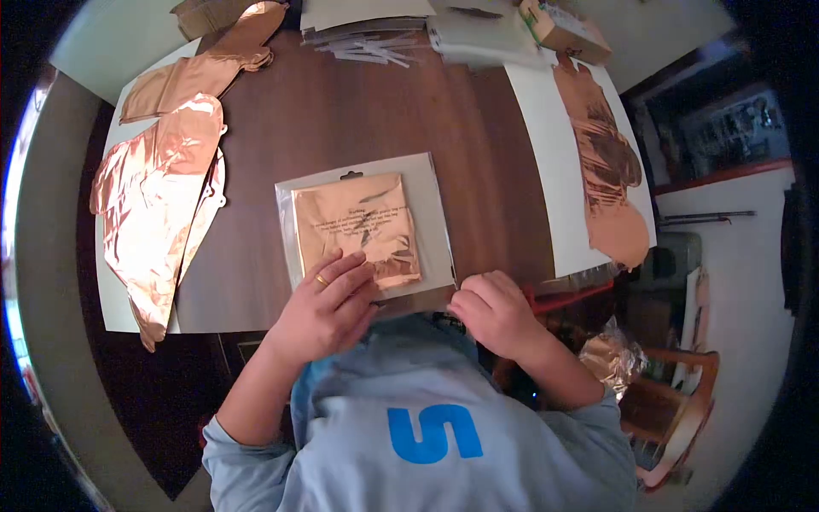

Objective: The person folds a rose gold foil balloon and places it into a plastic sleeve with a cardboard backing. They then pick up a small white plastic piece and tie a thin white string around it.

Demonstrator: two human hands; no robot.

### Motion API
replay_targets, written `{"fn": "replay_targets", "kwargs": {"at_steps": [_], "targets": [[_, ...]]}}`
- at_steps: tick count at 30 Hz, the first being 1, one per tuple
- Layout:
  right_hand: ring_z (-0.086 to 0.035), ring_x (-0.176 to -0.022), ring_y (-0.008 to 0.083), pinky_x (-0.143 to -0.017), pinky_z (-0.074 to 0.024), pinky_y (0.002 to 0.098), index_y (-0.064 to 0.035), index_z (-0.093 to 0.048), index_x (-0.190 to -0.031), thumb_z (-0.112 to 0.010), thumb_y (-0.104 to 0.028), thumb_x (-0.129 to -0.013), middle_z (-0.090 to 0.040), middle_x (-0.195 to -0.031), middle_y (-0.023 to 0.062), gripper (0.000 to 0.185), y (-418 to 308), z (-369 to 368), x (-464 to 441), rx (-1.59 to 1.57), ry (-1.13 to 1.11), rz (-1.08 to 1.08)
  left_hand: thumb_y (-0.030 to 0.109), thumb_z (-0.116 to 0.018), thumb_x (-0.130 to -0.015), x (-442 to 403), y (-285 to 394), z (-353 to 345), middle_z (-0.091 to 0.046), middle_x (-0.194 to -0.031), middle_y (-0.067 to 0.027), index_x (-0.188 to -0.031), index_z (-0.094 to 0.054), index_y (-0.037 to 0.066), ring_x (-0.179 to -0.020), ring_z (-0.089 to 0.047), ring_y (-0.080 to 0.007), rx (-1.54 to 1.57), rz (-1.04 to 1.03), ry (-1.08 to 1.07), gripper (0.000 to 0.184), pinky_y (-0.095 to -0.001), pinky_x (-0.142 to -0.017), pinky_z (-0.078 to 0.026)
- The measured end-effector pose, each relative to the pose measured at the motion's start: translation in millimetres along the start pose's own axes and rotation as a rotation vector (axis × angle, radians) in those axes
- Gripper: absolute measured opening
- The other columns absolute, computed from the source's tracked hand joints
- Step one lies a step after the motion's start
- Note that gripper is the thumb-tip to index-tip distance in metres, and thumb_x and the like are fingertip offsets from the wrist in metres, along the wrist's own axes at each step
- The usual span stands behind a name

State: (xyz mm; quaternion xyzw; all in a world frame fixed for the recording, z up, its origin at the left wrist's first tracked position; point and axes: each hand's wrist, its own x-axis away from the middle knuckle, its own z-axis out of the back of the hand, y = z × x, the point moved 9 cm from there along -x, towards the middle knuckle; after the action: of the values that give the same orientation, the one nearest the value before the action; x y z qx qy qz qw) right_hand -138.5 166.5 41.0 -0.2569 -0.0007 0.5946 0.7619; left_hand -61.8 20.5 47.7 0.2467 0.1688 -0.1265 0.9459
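Observation:
A clear plastic bag [431, 192] with a hang hole at its top lies flat near the table's front edge. Inside it is a folded rose-gold foil balloon [341, 200], and printed warning text shows over the foil. My left hand [328, 299], with a ring on one finger, rests on the bag's lower left part with its fingers laid over the foil. At the bag's lower right corner, my right hand [495, 311] has its fingers curled and pinched on the plastic edge.
Flat rose-gold foil balloons [162, 179] lie on white sheeting at the left. More foil balloons [601, 154] lie along the right side. Several white strips [367, 49] sit at the back, near a cardboard box [563, 30]. A wooden chair [674, 401] stands at the lower right.

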Motion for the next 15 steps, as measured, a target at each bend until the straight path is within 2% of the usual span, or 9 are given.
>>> {"fn": "replay_targets", "kwargs": {"at_steps": [9, 15], "targets": [[-0.054, -0.077, 0.0287, -0.069, -0.0441, 0.0400, -0.0061, -0.055, -0.083, -0.066, -0.010, -0.075, -0.051, -0.082, 0.0089, 0.014, -2.0, 11.7, 2.6, -0.024, 0.053, -0.185, 0.007, -0.070, -0.070, 3.7, -1.9, 0.9, -0.060, -0.109, -0.0136, -0.096, -0.065, 0.002, -0.109, -0.056, -0.0330, 0.036, -0.004, 0.010, 0.027, -0.0487, -0.097, -0.043], [-0.054, -0.076, 0.0274, -0.068, -0.0441, 0.0387, -0.0051, -0.053, -0.084, -0.063, -0.010, -0.077, -0.050, -0.080, 0.0092, 0.013, -7.9, -3.3, -1.4, 0.117, -0.070, -0.032, 0.007, -0.069, -0.069, 7.3, -1.9, -1.1, -0.060, -0.110, -0.0137, -0.098, -0.065, 0.002, -0.109, -0.056, -0.0331, 0.035, -0.006, 0.025, 0.030, -0.0487, -0.098, -0.042]]}}
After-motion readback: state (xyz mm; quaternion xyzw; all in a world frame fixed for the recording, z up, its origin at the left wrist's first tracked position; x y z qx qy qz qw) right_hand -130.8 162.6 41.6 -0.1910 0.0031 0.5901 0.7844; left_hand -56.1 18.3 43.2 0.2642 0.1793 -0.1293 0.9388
